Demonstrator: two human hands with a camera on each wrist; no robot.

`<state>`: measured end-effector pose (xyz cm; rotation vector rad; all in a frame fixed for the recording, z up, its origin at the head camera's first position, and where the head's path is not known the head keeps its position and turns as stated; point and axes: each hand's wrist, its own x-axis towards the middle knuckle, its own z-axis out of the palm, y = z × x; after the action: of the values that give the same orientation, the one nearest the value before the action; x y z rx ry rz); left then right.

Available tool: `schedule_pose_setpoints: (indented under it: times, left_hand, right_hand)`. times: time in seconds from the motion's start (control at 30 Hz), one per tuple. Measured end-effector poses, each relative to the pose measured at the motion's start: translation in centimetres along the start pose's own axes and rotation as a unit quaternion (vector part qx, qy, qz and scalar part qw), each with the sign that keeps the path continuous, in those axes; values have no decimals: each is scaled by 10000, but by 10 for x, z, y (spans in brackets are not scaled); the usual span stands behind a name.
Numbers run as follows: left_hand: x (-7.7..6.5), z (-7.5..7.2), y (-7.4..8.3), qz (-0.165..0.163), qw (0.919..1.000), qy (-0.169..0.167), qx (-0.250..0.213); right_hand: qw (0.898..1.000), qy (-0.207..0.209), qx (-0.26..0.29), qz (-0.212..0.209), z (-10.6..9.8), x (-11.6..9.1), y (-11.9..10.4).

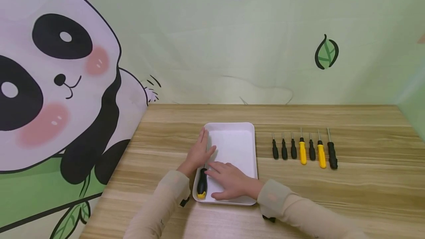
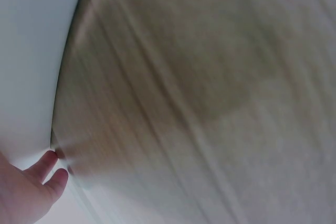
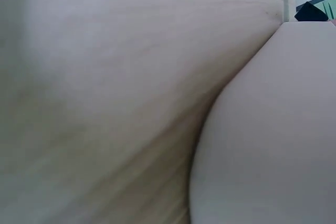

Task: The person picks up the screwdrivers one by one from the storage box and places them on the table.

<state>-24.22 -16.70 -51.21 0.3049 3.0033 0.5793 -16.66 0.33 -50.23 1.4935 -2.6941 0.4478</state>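
A white rectangular tray [image 1: 234, 135] lies on the table. Along its left side is a large black screwdriver [image 1: 201, 184] with a yellow handle end; its shaft points away and is partly hidden by my left hand [image 1: 198, 153]. That hand lies over the tray's left edge with fingers straight and thumb spread. In the left wrist view, fingers [image 2: 43, 166] show beside the tray's outer wall. My right hand [image 1: 232, 180] reaches across the tray from the right, its fingers extended. Its fingertips are at the top of the screwdriver's handle; whether they touch it I cannot tell.
Right of the tray, several screwdrivers stand in a row with tips pointing away: small black ones [image 1: 284, 150], yellow-handled ones [image 1: 303, 152] and a larger black one [image 1: 332, 156] at the end. A wood-grain table [image 1: 365, 191] meets a panda-printed backdrop [image 1: 199, 47].
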Motion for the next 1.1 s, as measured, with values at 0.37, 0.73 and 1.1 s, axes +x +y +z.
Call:
schedule_pose_setpoints:
  times: [0.37, 0.73, 1.1]
  left_hand:
    - [0, 0, -1, 76, 10000, 17, 4]
    - [0, -1, 0, 66, 10000, 40, 36]
    - [-3, -2, 1, 162, 9997, 75, -192]
  right_hand:
    - [9994, -311, -11, 155, 2, 8, -4]
    - [9992, -254, -321, 10, 10, 17, -7]
    - [9963, -181, -824, -181, 18, 21, -5]
